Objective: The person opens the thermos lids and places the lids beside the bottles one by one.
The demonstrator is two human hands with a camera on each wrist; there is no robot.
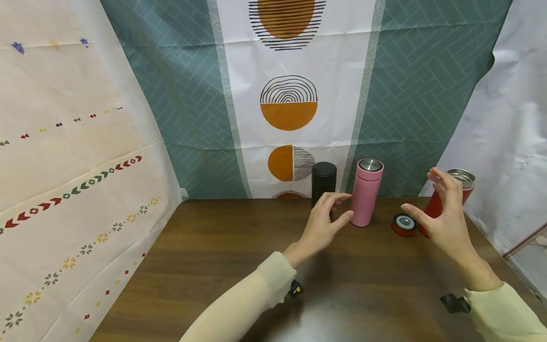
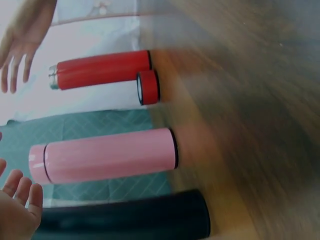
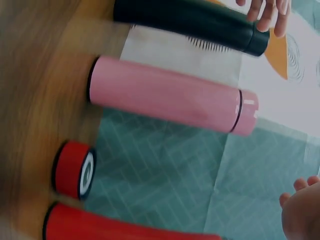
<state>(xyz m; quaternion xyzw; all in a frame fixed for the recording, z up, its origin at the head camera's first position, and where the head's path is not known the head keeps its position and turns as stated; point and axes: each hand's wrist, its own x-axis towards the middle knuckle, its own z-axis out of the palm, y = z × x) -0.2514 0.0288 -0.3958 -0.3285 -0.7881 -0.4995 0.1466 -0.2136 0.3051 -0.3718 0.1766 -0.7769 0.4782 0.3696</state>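
Note:
My left hand (image 1: 321, 225), fingers loosely spread and holding nothing, hovers in front of the black flask (image 1: 323, 183) and just left of the pink flask (image 1: 365, 194). The pink flask stands upright with its lid (image 2: 37, 164) on. My right hand (image 1: 448, 223) is raised with thumb and fingers apart, partly hiding the red flask (image 1: 469, 192). This red flask stands upright without a lid, its steel neck (image 2: 53, 77) bare. Beside it on the table lies a red lid (image 3: 72, 170), its pale inner side facing up.
The brown wooden table (image 1: 205, 266) ends at a teal and white patterned cloth (image 1: 188, 95) hung behind the flasks. An embroidered cream cloth (image 1: 77, 190) hangs on the left and a white cloth (image 1: 508, 142) on the right.

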